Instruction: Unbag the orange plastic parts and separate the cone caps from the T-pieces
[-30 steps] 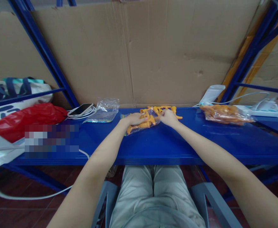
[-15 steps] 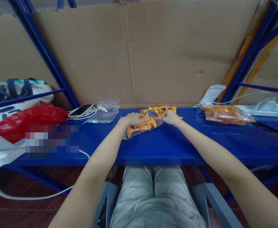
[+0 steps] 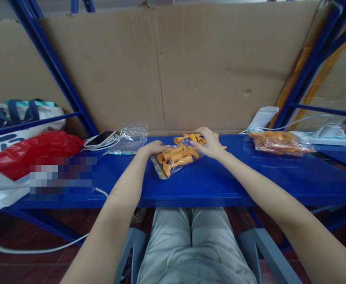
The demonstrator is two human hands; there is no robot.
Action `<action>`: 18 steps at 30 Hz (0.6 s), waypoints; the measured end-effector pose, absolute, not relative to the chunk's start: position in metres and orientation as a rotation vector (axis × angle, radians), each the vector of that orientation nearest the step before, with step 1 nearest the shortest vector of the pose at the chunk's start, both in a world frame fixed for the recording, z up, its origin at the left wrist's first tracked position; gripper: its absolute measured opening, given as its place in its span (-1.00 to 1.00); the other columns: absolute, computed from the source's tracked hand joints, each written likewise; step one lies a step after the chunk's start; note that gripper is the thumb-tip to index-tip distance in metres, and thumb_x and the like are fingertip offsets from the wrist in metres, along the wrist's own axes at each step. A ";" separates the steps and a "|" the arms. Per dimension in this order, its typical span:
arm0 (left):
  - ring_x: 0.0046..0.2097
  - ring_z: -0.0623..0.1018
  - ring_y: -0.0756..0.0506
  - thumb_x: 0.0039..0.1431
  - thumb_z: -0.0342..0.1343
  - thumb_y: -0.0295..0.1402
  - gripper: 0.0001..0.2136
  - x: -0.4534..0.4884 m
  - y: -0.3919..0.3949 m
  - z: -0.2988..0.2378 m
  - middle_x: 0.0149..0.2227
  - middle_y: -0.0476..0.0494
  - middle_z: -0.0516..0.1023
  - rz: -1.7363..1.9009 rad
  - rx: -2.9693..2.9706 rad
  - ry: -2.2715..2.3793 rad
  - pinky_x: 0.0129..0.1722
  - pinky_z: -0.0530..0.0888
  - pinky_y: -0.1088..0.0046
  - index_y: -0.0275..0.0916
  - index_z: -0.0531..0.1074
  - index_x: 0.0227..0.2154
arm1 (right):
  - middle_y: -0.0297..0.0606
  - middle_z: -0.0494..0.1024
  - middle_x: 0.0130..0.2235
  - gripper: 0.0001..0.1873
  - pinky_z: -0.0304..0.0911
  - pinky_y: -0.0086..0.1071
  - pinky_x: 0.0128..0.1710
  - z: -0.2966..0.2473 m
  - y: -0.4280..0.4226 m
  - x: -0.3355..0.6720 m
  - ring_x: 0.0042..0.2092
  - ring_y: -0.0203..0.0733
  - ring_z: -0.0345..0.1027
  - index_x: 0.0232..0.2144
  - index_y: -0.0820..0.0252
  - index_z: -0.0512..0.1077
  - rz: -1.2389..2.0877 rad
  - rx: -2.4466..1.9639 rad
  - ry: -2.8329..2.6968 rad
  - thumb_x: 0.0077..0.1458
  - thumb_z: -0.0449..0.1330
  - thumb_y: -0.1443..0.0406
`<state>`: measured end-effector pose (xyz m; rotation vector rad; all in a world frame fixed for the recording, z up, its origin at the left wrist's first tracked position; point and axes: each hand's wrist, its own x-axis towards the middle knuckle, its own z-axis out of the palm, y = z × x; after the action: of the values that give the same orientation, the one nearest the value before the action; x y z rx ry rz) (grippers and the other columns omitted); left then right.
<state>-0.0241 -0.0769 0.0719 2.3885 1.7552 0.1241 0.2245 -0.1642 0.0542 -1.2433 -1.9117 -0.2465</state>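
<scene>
A clear plastic bag (image 3: 177, 166) with a colourful printed edge lies on the blue shelf, holding several orange plastic pieces with flared ends. My left hand (image 3: 152, 147) is at the bag's upper left edge, its fingers closed on the film. Over the bag's right end is my right hand (image 3: 210, 146), thumb and fingers apart, with nothing visibly held. Loose orange pieces (image 3: 187, 138) of the same sort lie just behind the bag, partly hidden by my right hand.
To the right lies another bag of orange pieces (image 3: 279, 142), near a white power strip (image 3: 329, 139). A flat clear bag (image 3: 128, 142), a phone (image 3: 102, 138) on a coiled cable and a red plastic bag (image 3: 54, 148) are at left. Cardboard (image 3: 190, 71) stands behind.
My left hand has shifted left off the bag's middle to its edge. My right hand has opened its fingers. The bag has turned a little and come slightly nearer, showing more printed edge.
</scene>
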 end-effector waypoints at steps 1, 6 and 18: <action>-0.13 0.61 -0.25 0.10 0.00 0.11 -0.47 -0.025 -0.077 0.072 -0.14 -0.30 0.65 0.135 2.382 1.740 -0.22 0.47 0.43 -0.28 0.60 -0.27 | 0.01 0.49 0.05 -0.52 0.17 -0.10 0.08 0.055 -0.170 0.219 0.10 0.06 0.33 0.00 0.20 0.43 -0.283 -1.120 -2.031 0.15 0.18 0.03; -0.24 0.59 -0.20 0.03 0.06 0.14 -0.44 -0.027 -0.076 0.072 -0.28 -0.28 0.65 0.125 2.337 1.722 -0.35 0.42 0.47 -0.35 0.59 -0.42 | 0.00 0.48 0.12 -0.43 0.05 -0.04 0.15 0.046 -0.189 0.189 0.17 0.06 0.27 0.07 0.20 0.42 -0.366 -0.652 -2.557 0.14 0.20 -0.03; -0.17 0.61 -0.23 0.02 0.19 -0.10 -0.67 -0.023 -0.079 0.073 -0.26 -0.34 0.66 0.314 2.070 1.903 -0.37 0.38 0.49 -0.31 0.52 -0.60 | -0.01 0.51 0.06 -0.58 0.08 -0.12 0.00 0.032 -0.186 0.179 0.06 0.00 0.33 0.07 0.19 0.43 -0.673 -0.611 -2.627 0.29 0.07 0.10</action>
<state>-0.0230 -0.0793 0.0729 2.0705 1.9033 0.3138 0.1789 -0.1864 0.0324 -0.6106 -2.6274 -0.6733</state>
